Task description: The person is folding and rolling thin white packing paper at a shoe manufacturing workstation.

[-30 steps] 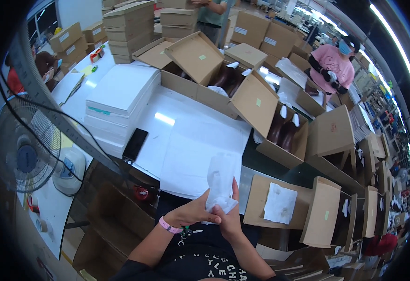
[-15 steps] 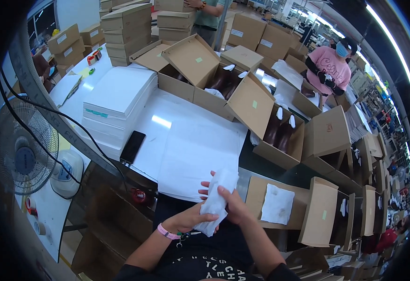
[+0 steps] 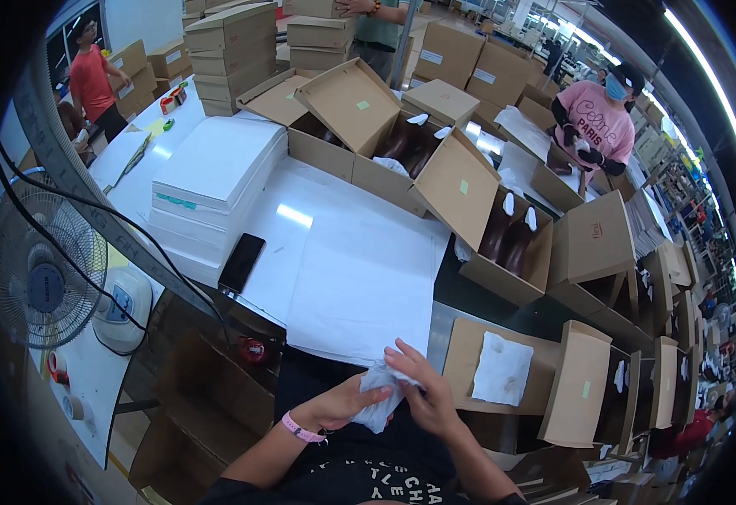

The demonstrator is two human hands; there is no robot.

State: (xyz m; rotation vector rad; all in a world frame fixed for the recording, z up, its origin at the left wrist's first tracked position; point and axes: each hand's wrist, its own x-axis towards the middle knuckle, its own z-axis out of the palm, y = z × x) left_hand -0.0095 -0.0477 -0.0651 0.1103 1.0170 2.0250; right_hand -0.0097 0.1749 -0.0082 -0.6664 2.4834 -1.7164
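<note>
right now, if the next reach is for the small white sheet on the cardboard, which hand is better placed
Probably the right hand: it's nearer the small white sheet and its fingers look stretched out. The left hand is farther away and grips the crumpled paper.

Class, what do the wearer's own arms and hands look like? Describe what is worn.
The left hand and right hand wear no gloves. A pink band circles the left wrist; none shows on the right. The sleeves are dark.
</note>
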